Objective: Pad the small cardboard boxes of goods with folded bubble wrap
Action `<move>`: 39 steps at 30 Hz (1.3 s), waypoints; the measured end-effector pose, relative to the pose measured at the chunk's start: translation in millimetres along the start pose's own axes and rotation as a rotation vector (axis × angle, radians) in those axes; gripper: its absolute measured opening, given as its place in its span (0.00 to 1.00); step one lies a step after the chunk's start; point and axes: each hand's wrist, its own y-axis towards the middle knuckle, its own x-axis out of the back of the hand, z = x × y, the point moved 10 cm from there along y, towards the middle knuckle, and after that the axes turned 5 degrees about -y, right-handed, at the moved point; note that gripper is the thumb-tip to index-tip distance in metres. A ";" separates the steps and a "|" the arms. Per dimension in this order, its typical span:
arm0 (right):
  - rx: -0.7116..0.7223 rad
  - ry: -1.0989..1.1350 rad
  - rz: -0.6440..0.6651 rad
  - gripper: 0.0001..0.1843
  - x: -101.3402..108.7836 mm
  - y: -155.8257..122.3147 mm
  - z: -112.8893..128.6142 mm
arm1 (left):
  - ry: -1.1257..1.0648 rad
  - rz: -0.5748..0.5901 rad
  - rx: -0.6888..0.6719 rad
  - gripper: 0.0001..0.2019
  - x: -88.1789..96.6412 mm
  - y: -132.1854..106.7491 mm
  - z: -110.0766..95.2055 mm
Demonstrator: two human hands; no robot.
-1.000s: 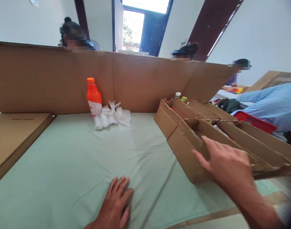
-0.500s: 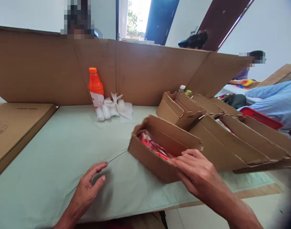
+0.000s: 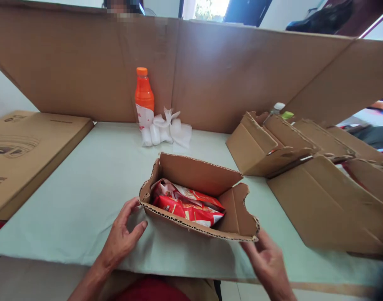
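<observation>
An open cardboard box (image 3: pixel 191 228) sits in front of me on the cloth-covered table, with red snack-like packets (image 3: pixel 191 205) lying inside. At its near right corner, my right hand (image 3: pixel 268 259) grips the cardboard, some of its fingers hidden by the box. My left hand (image 3: pixel 124 232) is by the box's left end, thumb and fingers apart. Its fingertips reach the left corner; whether they press on it I cannot tell.
Behind stand an orange bottle (image 3: pixel 144 98) and a knotted white plastic bag (image 3: pixel 168 129). More cardboard boxes (image 3: pixel 323 200) line the right side. A flat carton (image 3: pixel 37 154) lies at left. A tall cardboard panel (image 3: pixel 229 75) borders the back; people are beyond it.
The box has come nearer and turned, so its packets show more fully. My right hand has shifted from its near rim to its right end. My left hand has met its left end.
</observation>
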 end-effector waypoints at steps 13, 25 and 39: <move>0.119 0.271 0.440 0.30 -151.1 52.8 67.7 | -0.176 -0.232 0.100 0.28 53.6 44.6 11.0; 0.078 0.714 0.504 0.32 -277.4 105.4 117.5 | -0.122 -0.610 0.039 0.23 145.7 92.9 38.4; 0.220 0.217 0.226 0.13 -220.1 276.2 127.0 | -0.195 -0.616 0.076 0.25 134.8 92.2 64.7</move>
